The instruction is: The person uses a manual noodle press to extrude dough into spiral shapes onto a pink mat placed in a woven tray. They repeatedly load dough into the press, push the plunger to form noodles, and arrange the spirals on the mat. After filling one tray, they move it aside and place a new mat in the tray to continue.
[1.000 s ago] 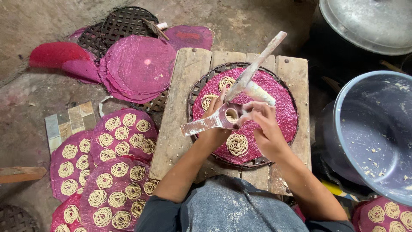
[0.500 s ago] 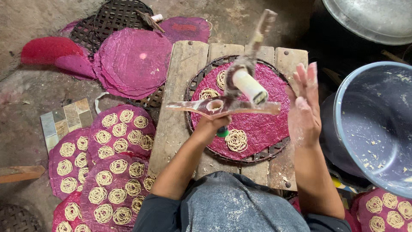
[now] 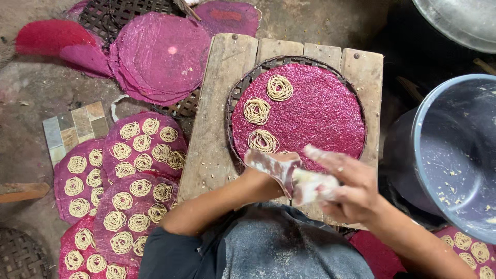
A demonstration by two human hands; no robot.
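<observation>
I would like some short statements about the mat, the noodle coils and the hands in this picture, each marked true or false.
1. Three noodle coils lie on the pink round mat on the wooden board. True.
2. The right hand rests inside the grey tub. False: it is over the near edge of the board, on the dough-smeared press.
3. The left hand is also at the press. True.
4. The mats on the floor at the left are bare. False: they are covered with many coils.
5. The coils on the board's mat sit on its right half. False: they sit on its left half.
</observation>
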